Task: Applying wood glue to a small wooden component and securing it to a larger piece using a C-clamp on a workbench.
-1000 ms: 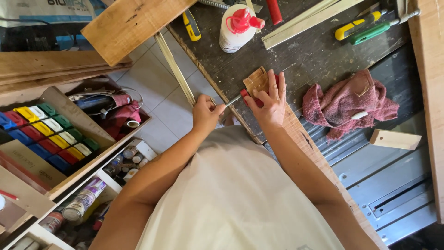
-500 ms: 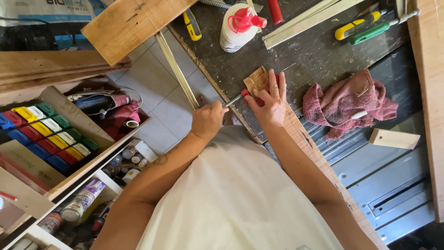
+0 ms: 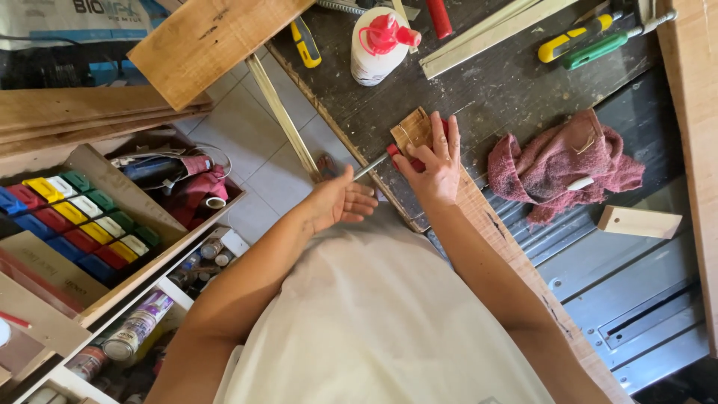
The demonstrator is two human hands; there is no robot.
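The right hand (image 3: 437,168) lies flat, fingers spread, on a small wood piece (image 3: 413,129) at the desk (image 3: 479,97) edge. Just beside it, the left hand (image 3: 340,200) loosely grips a red-tipped tool (image 3: 378,161).

Bare dark wooden bench top (image 3: 479,112) lies open at twelve o'clock of the small wooden block (image 3: 413,129); crumpled pink cloth (image 3: 561,164) crowds three o'clock, white glue bottle (image 3: 378,45) eleven.
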